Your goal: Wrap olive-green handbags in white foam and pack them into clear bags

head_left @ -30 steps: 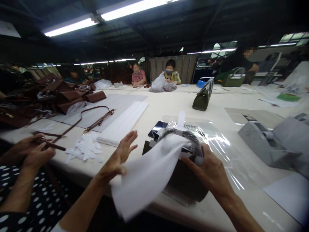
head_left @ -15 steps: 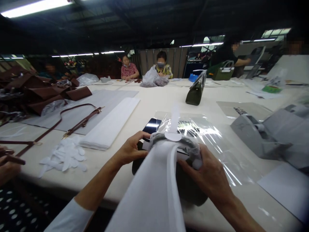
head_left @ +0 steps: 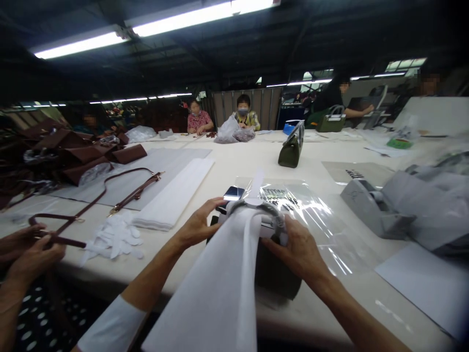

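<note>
A dark green handbag [head_left: 273,269] stands at the table's near edge with a long white foam sheet [head_left: 220,288] draped over its wrapped handle [head_left: 266,210] and hanging toward me. My left hand [head_left: 198,226] grips the bag's left top corner, fingers curled round it. My right hand [head_left: 296,247] is closed on the right end of the wrapped handle. A phone [head_left: 233,193] lies just behind the bag, and a clear plastic bag [head_left: 311,215] is spread under and behind it.
A stack of white foam sheets [head_left: 176,195], small white cut pieces [head_left: 113,237] and brown straps [head_left: 128,193] lie to the left. A neighbour's hands [head_left: 25,252] hold a strap at far left. Grey dust bags [head_left: 403,205] lie right; another green bag [head_left: 291,149] stands mid-table. People sit at the far end.
My left hand, open in the air a second ago, came down onto the bag's left corner. The foam sheet now hangs straight down over the handle. The camera tilted slightly.
</note>
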Demonstrator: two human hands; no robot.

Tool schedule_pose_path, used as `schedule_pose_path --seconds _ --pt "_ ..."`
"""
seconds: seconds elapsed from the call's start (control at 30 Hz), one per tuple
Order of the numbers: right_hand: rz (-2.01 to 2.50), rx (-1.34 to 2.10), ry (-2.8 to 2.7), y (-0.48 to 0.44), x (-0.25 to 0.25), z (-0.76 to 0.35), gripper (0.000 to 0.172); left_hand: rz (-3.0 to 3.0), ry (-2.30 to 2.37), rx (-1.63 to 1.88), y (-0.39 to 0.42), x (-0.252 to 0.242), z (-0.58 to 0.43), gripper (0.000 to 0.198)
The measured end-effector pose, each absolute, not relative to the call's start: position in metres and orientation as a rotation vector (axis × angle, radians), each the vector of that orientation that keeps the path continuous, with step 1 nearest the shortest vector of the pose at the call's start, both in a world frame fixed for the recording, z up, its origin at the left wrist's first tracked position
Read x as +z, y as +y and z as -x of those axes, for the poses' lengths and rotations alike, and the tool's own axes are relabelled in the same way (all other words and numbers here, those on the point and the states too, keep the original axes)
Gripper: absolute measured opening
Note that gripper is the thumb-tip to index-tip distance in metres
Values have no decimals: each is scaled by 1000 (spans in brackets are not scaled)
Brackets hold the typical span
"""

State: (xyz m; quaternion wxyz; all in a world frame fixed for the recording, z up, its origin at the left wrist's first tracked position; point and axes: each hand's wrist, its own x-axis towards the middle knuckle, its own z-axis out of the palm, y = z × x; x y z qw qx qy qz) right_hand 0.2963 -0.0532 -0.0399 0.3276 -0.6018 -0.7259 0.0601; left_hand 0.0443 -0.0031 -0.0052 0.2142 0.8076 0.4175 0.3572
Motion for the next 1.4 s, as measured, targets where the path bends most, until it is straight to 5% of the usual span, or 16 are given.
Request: schedule_pose_path --seconds 0.13,0.3,0.43,0.67,0.8,1.0,1.23,1.4 --pt "1559 109 -1916 -54 -40 -297 29 -2154 1354 1265 -54 62 -48 38" --pt "1537 114 -1896 -56 -39 -299 30 -2771 1266 827 -131 97 -94 56" --pt "1513 110 -1882 -56 -41 -300 34 -2891 1219 643 -149 52 -114 17" --pt "1472 236 -1678 -56 -50 -299 41 -3077 823 539 -155 -36 -102 27" --pt "1404 77 -1619 -51 -55 -303 62 -3052 964 667 -152 -71 -107 27" --pt "1412 240 -1852 -33 -44 -312 34 -3042 714 1098 -171 -97 -88 18" --pt "1480 308 -1835 -14 -37 -318 39 -3310 1180 1069 -144 -140 -64 36" --pt "1510 394 -1819 -6 -39 -321 46 -3315 1241 1326 -82 -162 -75 20"
